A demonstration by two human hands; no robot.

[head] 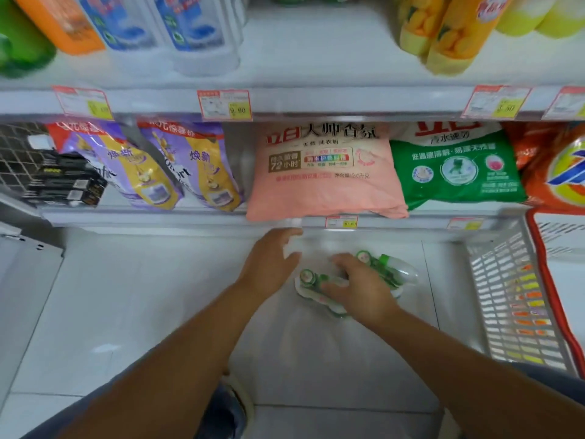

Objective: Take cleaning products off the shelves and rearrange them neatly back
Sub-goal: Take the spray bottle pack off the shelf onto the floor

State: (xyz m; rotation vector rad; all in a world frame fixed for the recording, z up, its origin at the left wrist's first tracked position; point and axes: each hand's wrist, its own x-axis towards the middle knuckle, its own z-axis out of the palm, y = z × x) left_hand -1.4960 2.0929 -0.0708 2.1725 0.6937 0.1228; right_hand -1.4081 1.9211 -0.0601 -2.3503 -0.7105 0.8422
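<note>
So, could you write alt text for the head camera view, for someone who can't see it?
A person's right hand grips a green-and-white pack lying on a pale surface below store shelves, while the left hand hovers open beside it. Just above, a shelf holds a pink bag, a green bag and purple pouches.

Bottles [399, 274] on floor [142, 296]; bag [323, 172] on shelf [142, 217] behind.

Your left is free, your right blocked
Bare floor [136, 296] lies left; the basket [512, 289] walls the right; the pink bag [323, 185] overhangs the shelf edge [158, 217].
</note>
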